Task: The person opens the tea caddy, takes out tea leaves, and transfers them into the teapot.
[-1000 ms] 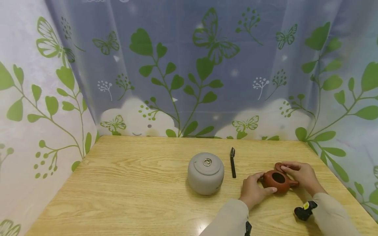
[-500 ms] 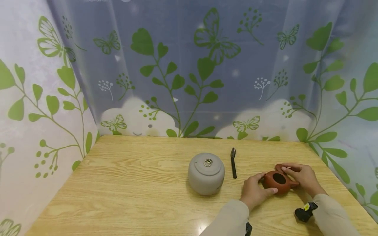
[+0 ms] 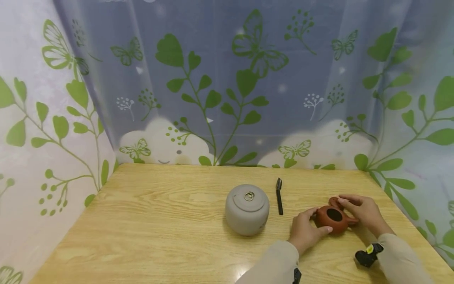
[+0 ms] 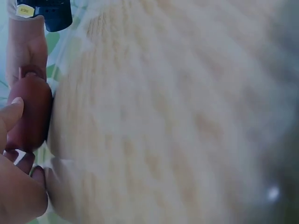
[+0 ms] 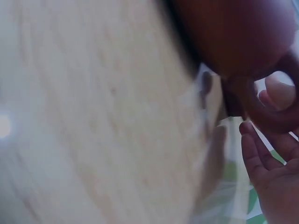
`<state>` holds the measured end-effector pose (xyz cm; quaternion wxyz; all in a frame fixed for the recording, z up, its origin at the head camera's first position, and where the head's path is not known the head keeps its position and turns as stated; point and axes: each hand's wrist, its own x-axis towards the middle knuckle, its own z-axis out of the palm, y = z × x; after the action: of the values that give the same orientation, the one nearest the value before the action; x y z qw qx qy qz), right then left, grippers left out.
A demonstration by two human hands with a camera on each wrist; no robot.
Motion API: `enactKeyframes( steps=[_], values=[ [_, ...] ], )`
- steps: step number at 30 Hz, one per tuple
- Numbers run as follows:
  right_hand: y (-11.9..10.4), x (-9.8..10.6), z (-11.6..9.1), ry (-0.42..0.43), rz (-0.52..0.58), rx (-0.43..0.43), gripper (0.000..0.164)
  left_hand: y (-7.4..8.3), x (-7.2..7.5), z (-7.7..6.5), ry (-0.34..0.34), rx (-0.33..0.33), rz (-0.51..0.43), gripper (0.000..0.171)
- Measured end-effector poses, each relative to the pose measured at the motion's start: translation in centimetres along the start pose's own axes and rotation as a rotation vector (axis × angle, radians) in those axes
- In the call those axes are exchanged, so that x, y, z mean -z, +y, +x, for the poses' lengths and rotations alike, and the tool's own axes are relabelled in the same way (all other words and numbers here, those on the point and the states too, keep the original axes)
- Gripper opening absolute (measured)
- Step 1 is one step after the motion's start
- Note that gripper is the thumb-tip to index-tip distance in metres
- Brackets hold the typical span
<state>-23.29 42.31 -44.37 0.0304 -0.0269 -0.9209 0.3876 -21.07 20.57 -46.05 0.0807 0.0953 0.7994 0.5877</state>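
Grey jar point(image 3: 247, 215): Ring-topped, upright at nine o'clock from the teapot.
Black-handled tool point(image 3: 280, 201): Lies at ten o'clock from the teapot, between it and the jar but farther back.
Patterned curtain point(image 3: 213, 90): Hangs at twelve o'clock, beyond the wooden table point(image 3: 152, 221).
Teapot point(image 3: 339, 227): Reddish-brown and uncovered, at four o'clock on the table; its handle point(image 3: 352, 221) points to three.
Left hand point(image 3: 304, 232): Holds the teapot's nine-o'clock side between thumb and fingers, masking part of it.
Right hand point(image 3: 367, 213): Pinches the lid point(image 3: 333, 202) at the teapot's twelve o'clock, partly covering it.
Since a second ago: Both holds look unchanged; jar and tool stay put.
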Motion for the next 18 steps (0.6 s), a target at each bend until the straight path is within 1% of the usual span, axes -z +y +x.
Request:
enactKeyframes(
  steps=[3,6,8,10,14,18],
  values=[
    [-0.7,0.3,0.0,0.008,-0.005,0.009,0.06,0.5,0.3,0.0,-0.004,0.016,-0.025,0.062],
    [-1.4,0.6,0.0,0.018,0.006,0.029,0.061,1.5,0.7,-0.2,-0.012,0.041,-0.074,0.066],
    [-1.8,1.0,-0.1,0.017,0.01,0.037,0.062,2.4,1.2,-0.3,-0.02,0.038,-0.088,0.068],
    [-2.2,1.3,-0.1,0.016,0.017,0.048,0.063,3.3,1.7,-0.4,-0.018,0.016,-0.088,0.07],
    [-3.4,1.6,-0.3,0.021,0.012,0.064,0.063,5.0,3.1,-0.4,-0.013,-0.044,-0.055,0.073],
    [-4.6,1.6,-0.4,0.011,0.006,0.077,0.063,6.7,4.7,-0.3,-0.007,-0.093,0.01,0.074]
  ],
)
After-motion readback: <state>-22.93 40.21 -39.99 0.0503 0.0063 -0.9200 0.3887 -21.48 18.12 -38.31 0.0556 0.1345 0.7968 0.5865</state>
